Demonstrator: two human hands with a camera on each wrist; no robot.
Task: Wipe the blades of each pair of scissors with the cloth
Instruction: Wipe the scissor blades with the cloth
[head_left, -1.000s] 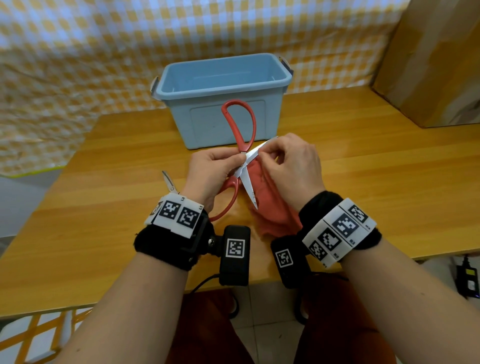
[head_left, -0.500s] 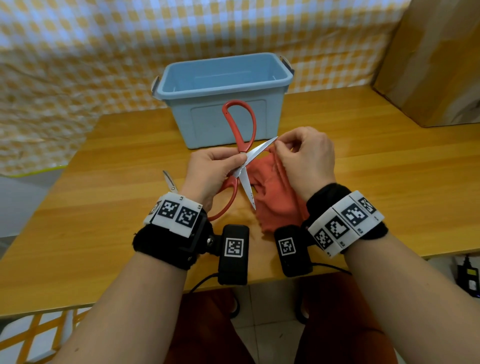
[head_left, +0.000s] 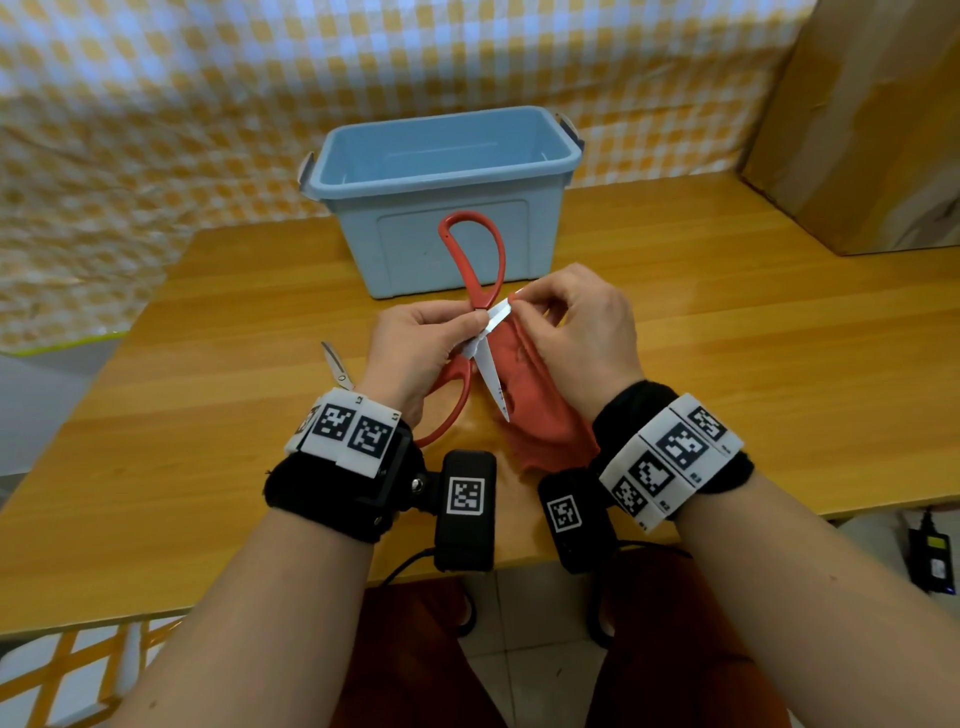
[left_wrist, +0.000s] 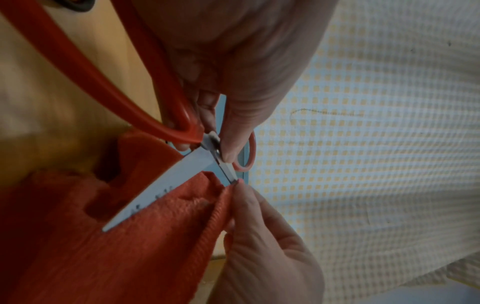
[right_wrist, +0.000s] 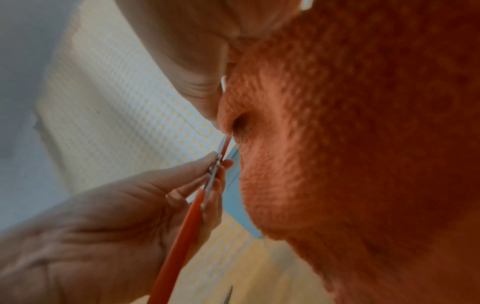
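Here the red-handled scissors (head_left: 475, 291) are held splayed wide above the wooden table (head_left: 208, 415): one loop handle rises toward the blue plastic bin (head_left: 441, 208), the other curves down toward the left wrist, and the bare lower blade (head_left: 492, 382) points back toward the person, its tip over the cloth. The left hand (head_left: 415, 353) pinches the scissors at the pivot, thumb and fingertips pressed together on the metal. The right hand (head_left: 576, 332) clamps the fuzzy orange-red cloth (head_left: 540, 415) around the upper blade, which slants up to the right; the rest of the cloth hangs in soft folds. A second pair of scissors (head_left: 336, 366), slim and metal, lies just left of the left wrist. Bare wood stretches on either side.
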